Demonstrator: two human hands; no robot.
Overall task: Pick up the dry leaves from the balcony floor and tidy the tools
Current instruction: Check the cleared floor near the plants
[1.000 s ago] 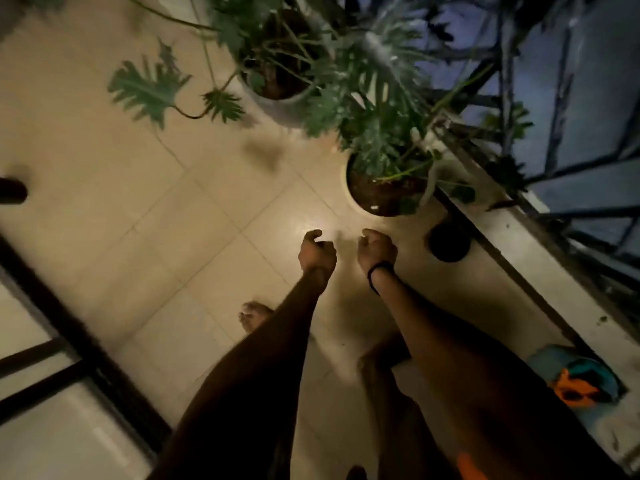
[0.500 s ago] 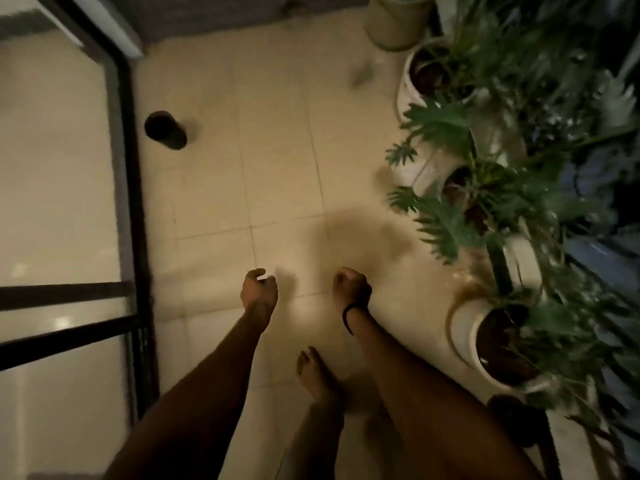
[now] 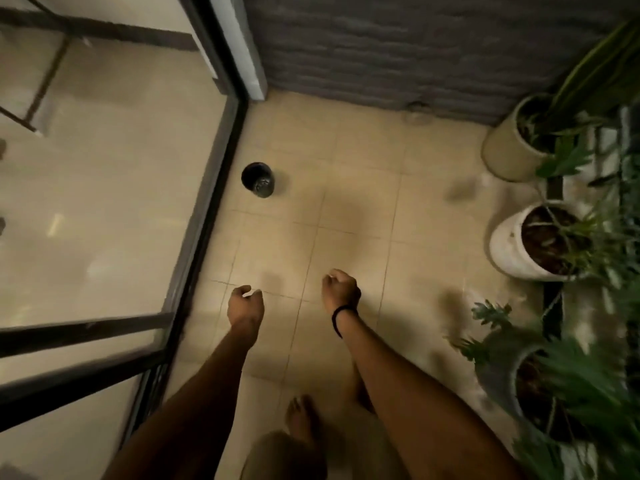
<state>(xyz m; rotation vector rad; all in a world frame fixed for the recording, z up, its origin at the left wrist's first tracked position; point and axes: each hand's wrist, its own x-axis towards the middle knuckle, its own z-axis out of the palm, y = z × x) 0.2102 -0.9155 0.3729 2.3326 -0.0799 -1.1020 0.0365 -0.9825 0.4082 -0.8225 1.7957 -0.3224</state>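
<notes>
Not much being worn here tbh. Both forearms are bare right to the bottom edge of the shot, and the left hand [image 3: 245, 303] and right hand [image 3: 341, 289] are bare too. The only accessory is a thin black band [image 3: 341, 315] looped round the right wrist, maybe a hair tie or a cord, too blurry to call. One bare foot [image 3: 301, 415] shows low down, with some dull khaki cloth [image 3: 284, 455] just below it, shorts or trousers, can't tell which

Balcony floor [image 3: 346, 174]: a small container [image 3: 258, 180] stands near the left edge, beside the sliding-door frame [image 3: 211, 202]; far planter [image 3: 505, 150], middle planter [image 3: 509, 247] and near planter [image 3: 497, 356] line the right edge; the wall [image 3: 398, 46] bounds the far edge.
</notes>
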